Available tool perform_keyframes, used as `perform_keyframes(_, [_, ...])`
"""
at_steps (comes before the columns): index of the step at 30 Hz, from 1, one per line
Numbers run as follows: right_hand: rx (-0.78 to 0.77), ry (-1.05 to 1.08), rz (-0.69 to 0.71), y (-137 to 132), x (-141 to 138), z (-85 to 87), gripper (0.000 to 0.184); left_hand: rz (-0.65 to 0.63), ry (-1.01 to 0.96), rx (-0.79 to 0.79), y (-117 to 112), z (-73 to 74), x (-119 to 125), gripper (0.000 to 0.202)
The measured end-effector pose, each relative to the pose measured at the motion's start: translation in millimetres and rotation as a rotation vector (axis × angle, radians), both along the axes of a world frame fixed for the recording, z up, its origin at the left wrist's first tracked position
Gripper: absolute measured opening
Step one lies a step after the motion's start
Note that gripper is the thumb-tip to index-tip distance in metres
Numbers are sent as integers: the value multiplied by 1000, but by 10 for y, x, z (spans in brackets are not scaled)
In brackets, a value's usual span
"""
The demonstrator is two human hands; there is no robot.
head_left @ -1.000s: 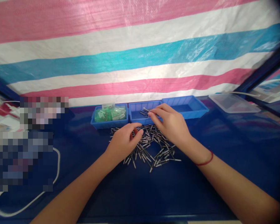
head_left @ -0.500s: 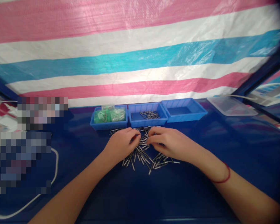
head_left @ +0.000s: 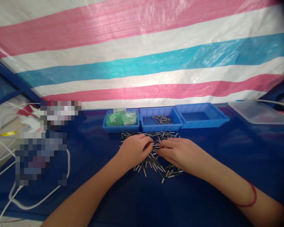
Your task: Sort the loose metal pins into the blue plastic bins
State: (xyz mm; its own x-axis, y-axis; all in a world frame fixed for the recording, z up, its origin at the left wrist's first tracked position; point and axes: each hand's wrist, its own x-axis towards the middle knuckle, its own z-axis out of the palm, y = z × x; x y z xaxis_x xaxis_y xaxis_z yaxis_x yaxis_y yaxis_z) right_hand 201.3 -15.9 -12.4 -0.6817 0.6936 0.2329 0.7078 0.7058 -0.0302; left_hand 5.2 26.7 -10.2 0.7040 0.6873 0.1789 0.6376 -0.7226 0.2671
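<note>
A loose heap of silver blind rivets (head_left: 153,163) lies on the dark blue table, pointing in many directions. My left hand (head_left: 135,150) rests over its left side, with thumb and fingertips curled together. From the right, my right hand (head_left: 180,153) reaches over the heap, its fingers bent and drawn together at the rivets. Only a small gap separates the two sets of fingertips. Whatever sits between the fingers of either hand is too small or hidden to make out. Just behind stands the middle blue bin (head_left: 161,128), holding a smaller bunch of rivets (head_left: 162,119).
The left blue bin (head_left: 120,129) contains green-and-clear plastic bags (head_left: 115,119). Beside the middle bin is the right blue bin (head_left: 203,124). A clear plastic lid (head_left: 260,114) lies at the far right. White cables (head_left: 35,206) loop near blurred items at left. Striped sheeting (head_left: 142,56) hangs behind.
The view has swung left, so everything appears farther right. Both hands stay over the rivet heap, the right fingers slightly more closed together.
</note>
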Motion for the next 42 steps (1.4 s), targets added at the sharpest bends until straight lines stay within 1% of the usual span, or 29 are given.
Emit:
perform_keyframes(4, [25, -44, 13, -10, -39, -17, 14, -13, -6, 7, 1, -29, -11, 23])
perform_keyframes(6, [-3, -4, 14, -14, -45, -7, 14, -17, -23, 4, -6, -31, -18, 23])
perform_keyframes(7, [-25, 49, 1, -15, -45, 0, 14, -19, -39, 3, -11, -27, -21, 23])
perform_keyframes(9, [-80, 220, -52, -18, -42, 15, 13, -30, -87, 1, -27, -11, -22, 23])
perform_keyframes(12, [-173, 564, -163, -24, -55, 26, 16, -63, -174, -40, -61, 23, -8, 24])
perform_keyframes(15, [-285, 878, -307, -40, -103, 23, 18, -49, -282, -167, -98, 36, 19, 32])
perform_keyframes(18, [-467, 1142, -491, -57, -165, 28, 23, 4, -426, -272, -120, 22, 46, 41])
perform_keyframes(19, [-540, 1214, -532, -61, -182, 34, 26, 15, -464, -278, -125, 18, 51, 39])
perform_keyframes(21, [-671, 1314, -580, -63, -205, 53, 31, 16, -506, -251, -134, 22, 52, 26])
perform_keyframes(23, [-759, 1377, -615, -60, -217, 72, 34, -4, -530, -204, -146, 44, 45, 14])
perform_keyframes(25, [-841, 1418, -637, -59, -230, 79, 35, -15, -569, -166, -159, 76, 34, 12])
perform_keyframes(27, [-938, 1436, -629, -67, -253, 72, 36, -8, -624, -152, -166, 103, 26, 14])
perform_keyframes(30, [-1051, 1428, -578, -99, -305, 53, 36, 13, -677, -167, -161, 117, 25, 16])
perform_keyframes(33, [-1101, 1434, -521, -148, -348, 64, 36, 29, -724, -193, -156, 111, 35, 11])
perform_keyframes(39, [-1206, 1431, -398, -226, -358, 130, 34, 11, -856, -214, -205, 115, 65, 9])
perform_keyframes(42, [-1253, 1467, -329, -236, -357, 136, 34, 53, -900, -291, -246, 109, 85, 13])
